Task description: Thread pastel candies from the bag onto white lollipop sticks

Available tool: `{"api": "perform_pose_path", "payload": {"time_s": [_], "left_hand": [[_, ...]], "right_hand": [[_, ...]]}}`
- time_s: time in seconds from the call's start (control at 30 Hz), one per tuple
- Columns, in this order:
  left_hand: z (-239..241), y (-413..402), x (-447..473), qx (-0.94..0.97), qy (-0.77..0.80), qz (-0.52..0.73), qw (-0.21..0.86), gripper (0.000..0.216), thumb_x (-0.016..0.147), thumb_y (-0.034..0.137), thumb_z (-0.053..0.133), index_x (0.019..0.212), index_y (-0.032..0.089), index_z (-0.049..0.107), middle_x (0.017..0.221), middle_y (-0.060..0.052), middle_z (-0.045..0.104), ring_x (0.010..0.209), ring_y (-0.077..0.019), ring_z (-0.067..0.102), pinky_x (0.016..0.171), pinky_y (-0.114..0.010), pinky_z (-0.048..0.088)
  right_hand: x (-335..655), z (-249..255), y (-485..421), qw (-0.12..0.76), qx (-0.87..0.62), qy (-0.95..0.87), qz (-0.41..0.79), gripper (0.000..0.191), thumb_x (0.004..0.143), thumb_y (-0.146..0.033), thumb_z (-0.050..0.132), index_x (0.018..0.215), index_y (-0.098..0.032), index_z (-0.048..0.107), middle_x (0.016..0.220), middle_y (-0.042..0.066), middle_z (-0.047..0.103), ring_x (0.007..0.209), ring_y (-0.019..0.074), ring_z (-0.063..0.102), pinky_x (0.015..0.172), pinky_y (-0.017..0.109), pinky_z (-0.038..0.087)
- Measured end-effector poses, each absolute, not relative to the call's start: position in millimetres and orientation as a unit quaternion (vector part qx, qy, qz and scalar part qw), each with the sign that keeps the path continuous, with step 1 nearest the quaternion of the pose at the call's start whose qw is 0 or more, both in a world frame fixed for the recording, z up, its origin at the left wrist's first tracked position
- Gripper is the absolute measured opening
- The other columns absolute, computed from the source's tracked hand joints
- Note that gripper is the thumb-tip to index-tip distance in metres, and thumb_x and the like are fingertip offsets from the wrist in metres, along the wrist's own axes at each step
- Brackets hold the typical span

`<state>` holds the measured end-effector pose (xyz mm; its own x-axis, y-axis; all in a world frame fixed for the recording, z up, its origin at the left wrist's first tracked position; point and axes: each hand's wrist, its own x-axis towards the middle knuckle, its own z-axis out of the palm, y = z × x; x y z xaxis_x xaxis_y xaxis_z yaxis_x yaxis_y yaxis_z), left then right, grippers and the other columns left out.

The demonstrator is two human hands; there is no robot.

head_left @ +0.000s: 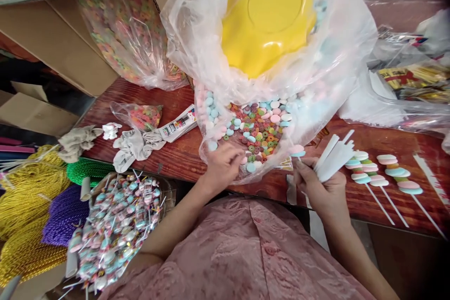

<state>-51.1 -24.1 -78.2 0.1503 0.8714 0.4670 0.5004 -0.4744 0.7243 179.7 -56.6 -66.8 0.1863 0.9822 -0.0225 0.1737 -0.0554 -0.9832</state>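
Note:
My left hand [223, 164] reaches into a clear plastic bag [197, 33] and pinches among loose candies [258, 129]: small coloured rings and flat pink and blue discs. What its fingers hold is hidden. My right hand [321, 185] is closed round a bunch of white sticks [333, 154], and a stick with a pink and a blue disc [297, 151] pokes out at its thumb. An upturned yellow bowl [267, 18] lies in the bag behind the candies.
Finished candy sticks [365, 171] lie on the red-brown wooden table [176, 154] at the right. A tray of wrapped candy sticks [116, 225] sits lower left beside gold, purple and green cord coils [31, 197]. Cardboard boxes [52, 33], grey cloths and more candy bags stand behind.

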Motion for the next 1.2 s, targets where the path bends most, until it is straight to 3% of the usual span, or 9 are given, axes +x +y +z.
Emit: {"api": "perform_pose_path", "payload": {"time_s": [0.07,0.17,0.3,0.5,0.7,0.9,1.1,1.2], "left_hand": [[-84.1,-31.6,-50.9,0.804,0.471,0.333,0.144,0.013,0.091,0.019,0.062,0.086,0.016,0.073,0.080,-0.006,0.067,0.077,-0.0173,0.061,0.071,-0.031,0.050],[-90.1,-42.9,-46.5,0.834,0.487,0.247,0.084,0.013,0.091,0.022,0.062,0.097,0.017,0.073,0.088,-0.008,0.065,0.083,-0.0209,0.058,0.072,-0.033,0.049],[-97.0,-41.0,-50.7,0.817,0.484,0.308,0.058,0.019,0.093,0.018,0.056,0.104,0.019,0.072,0.095,-0.008,0.065,0.090,-0.0206,0.056,0.078,-0.034,0.050],[-98.3,-20.9,-55.8,0.830,0.455,0.308,0.094,0.019,0.096,0.019,0.053,0.095,0.013,0.071,0.091,-0.010,0.069,0.085,-0.0206,0.061,0.079,-0.036,0.051],[-85.9,-38.2,-39.5,0.760,0.460,0.390,0.243,0.018,0.098,0.026,0.057,0.094,0.015,0.071,0.085,-0.006,0.073,0.076,-0.0144,0.066,0.074,-0.027,0.052],[-99.3,-52.9,-31.4,0.844,0.407,0.324,0.132,0.021,0.099,0.020,0.051,0.098,0.013,0.071,0.094,-0.011,0.073,0.087,-0.0196,0.067,0.081,-0.034,0.054],[-96.7,-50.7,-31.6,0.803,0.428,0.362,0.199,0.018,0.099,0.021,0.053,0.099,0.015,0.070,0.093,-0.008,0.075,0.084,-0.0180,0.067,0.081,-0.034,0.053],[-91.8,-52.7,-31.2,0.802,0.457,0.338,0.180,0.018,0.096,0.022,0.056,0.105,0.014,0.070,0.095,-0.009,0.074,0.087,-0.0201,0.064,0.083,-0.038,0.053]], "right_hand": [[182.6,-74.1,-61.8,0.452,-0.588,-0.531,0.410,0.031,0.091,-0.044,0.067,0.074,-0.019,0.065,0.055,-0.002,0.056,0.048,0.0111,0.047,0.048,0.026,0.040],[178.1,-83.5,-72.5,0.424,-0.568,-0.576,0.408,0.036,0.095,-0.042,0.062,0.067,-0.019,0.060,0.056,-0.002,0.055,0.050,0.0112,0.048,0.051,0.026,0.040],[179.0,-87.8,-79.2,0.407,-0.562,-0.591,0.411,0.039,0.096,-0.040,0.060,0.063,-0.019,0.057,0.056,-0.002,0.053,0.050,0.0106,0.047,0.051,0.026,0.038],[186.0,-86.8,-77.0,0.383,-0.555,-0.615,0.410,0.039,0.096,-0.040,0.060,0.063,-0.019,0.058,0.055,-0.002,0.051,0.048,0.0104,0.045,0.048,0.025,0.036],[188.4,-87.3,-78.4,0.400,-0.556,-0.599,0.416,0.041,0.095,-0.041,0.061,0.060,-0.019,0.058,0.055,-0.001,0.053,0.047,0.0107,0.046,0.046,0.025,0.038],[189.7,-80.2,-78.4,0.401,-0.544,-0.615,0.406,0.042,0.095,-0.038,0.061,0.057,-0.020,0.056,0.052,-0.002,0.051,0.047,0.0106,0.046,0.047,0.025,0.038],[193.1,-91.1,-85.0,0.381,-0.552,-0.617,0.411,0.042,0.094,-0.041,0.061,0.058,-0.020,0.054,0.055,-0.001,0.050,0.049,0.0118,0.044,0.049,0.027,0.037],[196.7,-94.1,-87.4,0.375,-0.546,-0.626,0.410,0.041,0.094,-0.041,0.061,0.059,-0.021,0.052,0.057,-0.001,0.050,0.052,0.0124,0.044,0.051,0.028,0.038]]}}
